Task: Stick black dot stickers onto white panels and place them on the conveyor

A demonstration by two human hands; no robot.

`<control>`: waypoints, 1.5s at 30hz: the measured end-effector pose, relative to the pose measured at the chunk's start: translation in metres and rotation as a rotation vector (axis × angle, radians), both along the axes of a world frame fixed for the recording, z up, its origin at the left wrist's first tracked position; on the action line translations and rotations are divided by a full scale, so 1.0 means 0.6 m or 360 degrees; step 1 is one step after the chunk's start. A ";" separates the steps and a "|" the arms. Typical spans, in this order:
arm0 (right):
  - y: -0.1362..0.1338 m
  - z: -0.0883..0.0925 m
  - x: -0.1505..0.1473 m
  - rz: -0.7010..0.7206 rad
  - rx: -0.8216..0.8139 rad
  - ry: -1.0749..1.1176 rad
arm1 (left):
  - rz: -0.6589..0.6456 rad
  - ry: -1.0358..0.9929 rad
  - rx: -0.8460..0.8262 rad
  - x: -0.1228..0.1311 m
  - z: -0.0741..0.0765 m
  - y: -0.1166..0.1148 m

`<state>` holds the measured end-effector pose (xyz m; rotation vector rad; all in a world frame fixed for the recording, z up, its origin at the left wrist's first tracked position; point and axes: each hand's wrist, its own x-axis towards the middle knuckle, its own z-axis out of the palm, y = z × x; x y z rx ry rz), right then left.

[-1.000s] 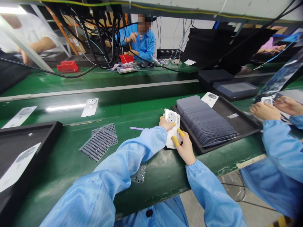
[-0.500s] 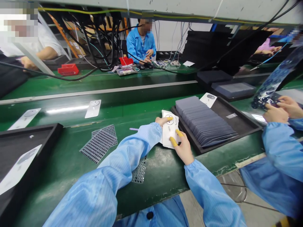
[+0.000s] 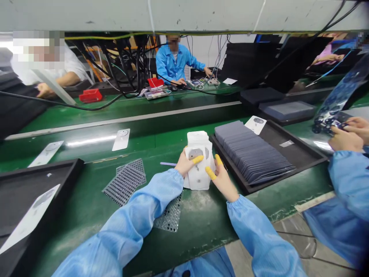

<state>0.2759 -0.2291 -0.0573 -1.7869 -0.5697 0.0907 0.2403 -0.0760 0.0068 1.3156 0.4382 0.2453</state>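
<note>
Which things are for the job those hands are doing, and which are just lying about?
Likely for the job:
white pieces, touched by left hand and right hand

Probably just lying about, since neither hand touches them:
purple stick
overlapping dotted sheets
left red bin

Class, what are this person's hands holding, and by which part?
White cards: the left hand holds them by the left edge, the right hand by the right edge.

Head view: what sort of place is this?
Probably a factory assembly or packing line: a long green workbench, a black tray holding a close row of grey sheets, and a co-worker in a blue jacket across from it.
</note>
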 end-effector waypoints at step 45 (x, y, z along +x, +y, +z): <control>-0.188 0.178 -0.006 0.0106 0.0247 0.0016 | -0.0847 -0.0200 0.0239 0.504 0.192 -0.224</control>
